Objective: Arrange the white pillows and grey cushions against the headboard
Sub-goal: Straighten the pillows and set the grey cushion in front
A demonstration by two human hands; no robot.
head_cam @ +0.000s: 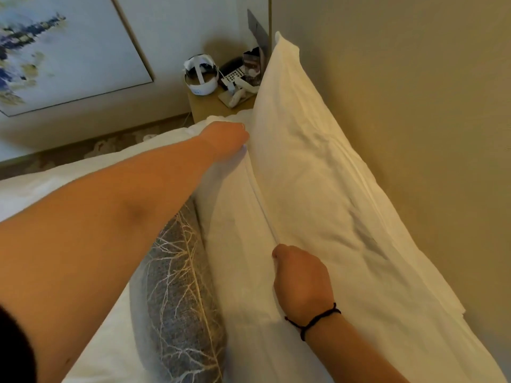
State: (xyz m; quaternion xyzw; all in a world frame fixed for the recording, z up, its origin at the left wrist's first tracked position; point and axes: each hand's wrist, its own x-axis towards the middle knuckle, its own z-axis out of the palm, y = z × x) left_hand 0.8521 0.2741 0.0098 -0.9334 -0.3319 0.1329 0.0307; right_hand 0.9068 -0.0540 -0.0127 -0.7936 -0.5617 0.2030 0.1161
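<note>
Head view of a bed being dressed. Two white pillows stand on edge along the headboard [414, 134]: the rear pillow [304, 167] leans directly on the panel, and the front pillow [235, 244] stands just before it, the two touching along a piped seam. The left hand [226, 136] reaches to the far end of the front pillow, with its fingers buried in the fabric at the seam; whether they pinch the cloth or merely press it cannot be told. The right hand [300, 277], wearing a dark cord bracelet [313, 320], is curled at the near end of the same seam and appears to grip the pillow's edge. Holding both ends in this way presumably lets the person draw the front pillow square and upright against the rear one. A grey cushion [179, 286] with a pale leaf-vein pattern lies under the left forearm, touching the front pillow's outer face, so it probably ranks as the next layer outward. Beyond the pillows, a bedside table [210, 109] carries a white headset [200, 76] and small items; a framed painting [55, 51] hangs on the wall.
</note>
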